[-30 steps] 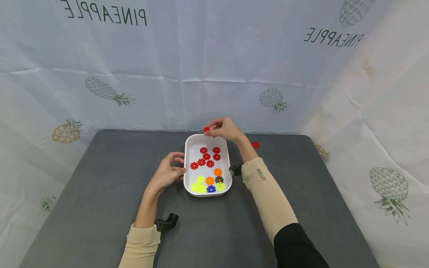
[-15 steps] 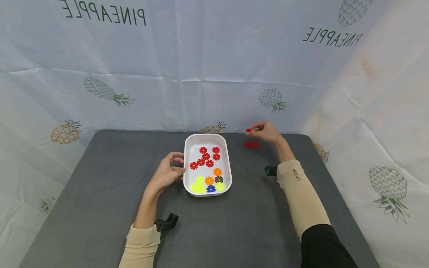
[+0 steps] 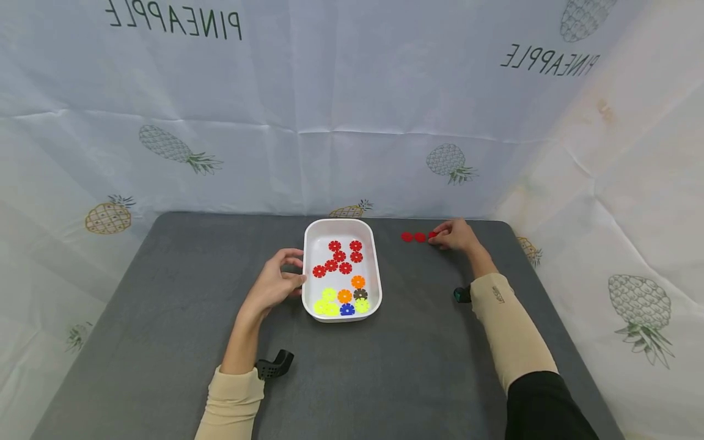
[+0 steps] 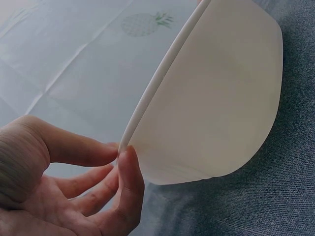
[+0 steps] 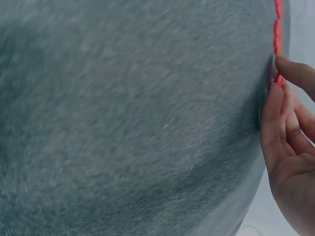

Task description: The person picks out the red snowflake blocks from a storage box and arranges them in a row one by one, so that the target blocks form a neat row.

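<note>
My left hand (image 3: pixel 272 282) pinches the left rim of a white plastic tray (image 3: pixel 376 263) between thumb and forefinger, as the left wrist view shows against the tray's outer wall (image 4: pixel 211 98). Inside the tray lie several red notched snowflake discs (image 3: pixel 339 256), yellow-green discs (image 3: pixel 328 295), two orange discs (image 3: pixel 358 282), a blue disc (image 3: pixel 347 310) and a brown disc (image 3: pixel 360 294). At the table's back right my right hand (image 3: pixel 458 237) pinches a red snowflake disc (image 3: pixel 432 234), partly covered by the fingers, low at the tabletop. Two red discs (image 3: pixel 414 237) lie flat in a row to its left.
The dark grey table (image 3: pixel 335 379) ends just behind the tray and the row of discs. A white curtain (image 3: pixel 330 165) with pineapple prints hangs along its back and sides. Black wrist straps (image 3: pixel 275 365) are on both arms.
My right hand has carried a red disc from above the tray's far edge, setting it down beside the first, then moved right and down with another. My left hand stays at the tray.
</note>
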`<state>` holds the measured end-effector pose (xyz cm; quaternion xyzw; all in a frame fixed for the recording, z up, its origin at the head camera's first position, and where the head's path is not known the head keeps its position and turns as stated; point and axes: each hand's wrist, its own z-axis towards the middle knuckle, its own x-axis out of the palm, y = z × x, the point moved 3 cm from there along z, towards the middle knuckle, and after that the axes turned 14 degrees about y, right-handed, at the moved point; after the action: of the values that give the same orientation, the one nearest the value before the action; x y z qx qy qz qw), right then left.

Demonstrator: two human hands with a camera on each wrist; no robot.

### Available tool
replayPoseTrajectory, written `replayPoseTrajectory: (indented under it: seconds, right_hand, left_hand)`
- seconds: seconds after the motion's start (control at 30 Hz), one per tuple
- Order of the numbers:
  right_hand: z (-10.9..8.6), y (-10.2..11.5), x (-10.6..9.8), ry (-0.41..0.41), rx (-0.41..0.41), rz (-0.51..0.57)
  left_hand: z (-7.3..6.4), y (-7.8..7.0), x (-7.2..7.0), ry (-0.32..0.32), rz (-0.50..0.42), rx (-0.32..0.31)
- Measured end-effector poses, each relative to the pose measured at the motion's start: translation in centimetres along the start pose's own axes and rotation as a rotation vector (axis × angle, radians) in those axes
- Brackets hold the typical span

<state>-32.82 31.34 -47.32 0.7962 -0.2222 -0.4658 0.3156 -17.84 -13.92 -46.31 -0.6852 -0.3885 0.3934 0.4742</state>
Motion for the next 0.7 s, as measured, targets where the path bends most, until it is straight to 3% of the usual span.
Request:
replayPoseTrajectory:
  seconds: [0.33, 0.7]
  right_hand:
    - [0.1, -0.7, 0.2, 0.025, -0.032, -0.020]
    - [0.3, 0.5, 0.4, -0.005, -0.054, -0.046]
  left_hand:
    - [0.0, 0.0, 0.0, -0.006, 0.006, 0.003]
    - [-0.1, 0.0, 0.1, -0.007, 0.011, -0.001]
